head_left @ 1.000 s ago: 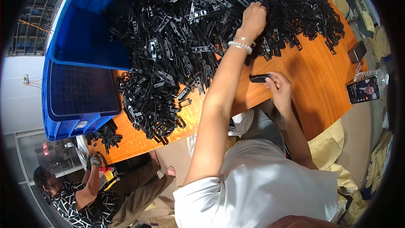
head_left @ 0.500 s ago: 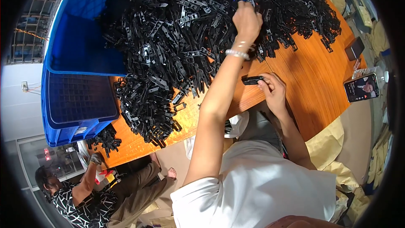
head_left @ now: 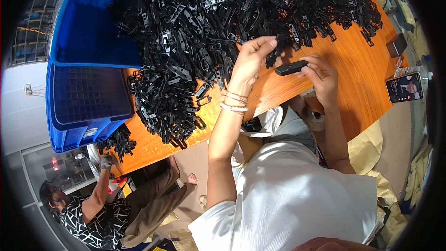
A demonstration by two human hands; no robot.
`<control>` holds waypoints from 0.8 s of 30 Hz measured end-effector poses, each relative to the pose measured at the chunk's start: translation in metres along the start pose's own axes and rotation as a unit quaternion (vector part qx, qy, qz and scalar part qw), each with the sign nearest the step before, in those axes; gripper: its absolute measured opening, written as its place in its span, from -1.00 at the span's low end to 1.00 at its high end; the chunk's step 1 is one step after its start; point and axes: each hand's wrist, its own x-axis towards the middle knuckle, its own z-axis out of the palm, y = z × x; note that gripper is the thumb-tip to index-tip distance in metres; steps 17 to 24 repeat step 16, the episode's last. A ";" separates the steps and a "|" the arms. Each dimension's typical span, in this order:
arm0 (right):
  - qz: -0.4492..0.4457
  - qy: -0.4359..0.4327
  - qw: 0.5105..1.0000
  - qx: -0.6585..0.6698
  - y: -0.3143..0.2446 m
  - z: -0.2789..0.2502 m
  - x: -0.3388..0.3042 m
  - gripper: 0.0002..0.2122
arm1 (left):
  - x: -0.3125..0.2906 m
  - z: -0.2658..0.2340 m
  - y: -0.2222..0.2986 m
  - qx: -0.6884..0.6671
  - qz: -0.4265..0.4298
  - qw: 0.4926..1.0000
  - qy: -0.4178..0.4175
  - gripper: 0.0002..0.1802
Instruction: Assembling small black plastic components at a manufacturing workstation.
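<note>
My left hand (head_left: 251, 60), with bracelets at its wrist, pinches a small black plastic piece (head_left: 279, 46) between thumb and fingers. Its outline partly blends into the dark pile behind. Facing it, my right hand (head_left: 324, 78) grips one end of a long, rounded black plastic part (head_left: 291, 68), whose other end points toward my left hand. The two pieces are close together but apart, over the front of the wooden table. Beyond my hands spreads a big heap of black plastic parts (head_left: 186, 32), many with slotted frames.
Blue plastic crates (head_left: 88, 100) stand at the left, the upper one tipped toward the heap. A phone (head_left: 404, 87) leans at the right table edge, near a small dark box (head_left: 396, 45). Another person (head_left: 93, 218) sits at lower left, a gloved hand near a smaller pile (head_left: 120, 145).
My left hand has come back from the far part of the heap toward my right hand, now with a black piece in it. My right hand has risen slightly with its part.
</note>
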 end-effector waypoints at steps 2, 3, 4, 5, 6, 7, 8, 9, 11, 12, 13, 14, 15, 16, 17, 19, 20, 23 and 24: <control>-0.007 -0.028 1.000 0.004 -0.004 0.005 0.002 -0.81 | -0.008 0.004 -0.001 0.149 0.000 0.988 0.046 -0.76; -0.006 -0.029 1.000 0.004 -0.002 0.006 0.001 -0.81 | -0.013 0.007 0.001 0.141 -0.011 0.989 0.049 -0.74; -0.016 -0.024 1.000 0.010 0.000 0.007 0.000 -0.81 | -0.018 0.007 -0.001 0.140 -0.010 0.989 0.049 -0.74; -0.026 -0.018 0.999 0.017 0.001 0.007 -0.001 -0.81 | -0.022 0.006 -0.003 0.106 0.021 0.994 0.032 -0.74; -0.027 -0.019 0.999 0.016 0.001 0.006 -0.002 -0.81 | -0.025 0.004 -0.006 0.072 0.051 0.996 0.014 -0.73; -0.004 -0.018 0.999 0.030 0.000 0.006 -0.004 -0.82 | -0.028 0.001 -0.007 0.075 0.075 0.994 -0.005 -0.69; 0.019 -0.018 0.999 0.044 0.000 0.007 -0.006 -0.82 | -0.032 0.001 -0.010 0.075 0.076 0.994 -0.002 -0.69; 0.020 -0.020 0.999 0.045 0.000 0.009 -0.007 -0.82 | -0.035 0.002 -0.013 0.050 0.099 0.994 0.004 -0.68; 0.059 0.013 0.996 0.068 0.002 0.012 -0.010 -0.83 | -0.038 0.006 -0.022 0.023 0.145 0.989 -0.005 -0.65; 0.060 0.013 0.996 0.067 0.001 0.013 -0.011 -0.83 | -0.040 0.006 -0.025 0.023 0.145 0.989 -0.006 -0.65; 0.059 0.028 0.996 0.061 -0.001 0.014 -0.012 -0.83 | -0.044 0.010 -0.025 0.075 0.161 0.984 -0.005 -0.65; 0.058 0.042 0.996 0.054 -0.002 0.016 -0.013 -0.83 | -0.048 0.012 -0.025 0.128 0.176 0.976 -0.004 -0.65; 0.059 0.045 0.996 0.053 -0.004 0.017 -0.014 -0.83 | -0.051 0.012 -0.024 0.137 0.161 0.977 -0.012 -0.66; 0.060 0.047 0.996 0.053 -0.007 0.019 -0.014 -0.82 | -0.054 0.013 -0.024 0.144 0.169 0.975 -0.009 -0.65; 0.060 0.047 0.996 0.053 -0.007 0.019 -0.014 -0.82 | -0.054 0.013 -0.024 0.144 0.169 0.975 -0.009 -0.65; 0.060 0.047 0.996 0.053 -0.007 0.019 -0.014 -0.82 | -0.054 0.013 -0.024 0.144 0.169 0.975 -0.009 -0.65; 0.060 0.047 0.996 0.053 -0.007 0.019 -0.014 -0.82 | -0.054 0.013 -0.024 0.144 0.169 0.975 -0.009 -0.65; 0.060 0.047 0.996 0.053 -0.007 0.019 -0.014 -0.82 | -0.054 0.013 -0.024 0.144 0.169 0.975 -0.009 -0.65; 0.060 0.047 0.996 0.053 -0.007 0.019 -0.014 -0.82 | -0.054 0.013 -0.024 0.144 0.169 0.975 -0.009 -0.65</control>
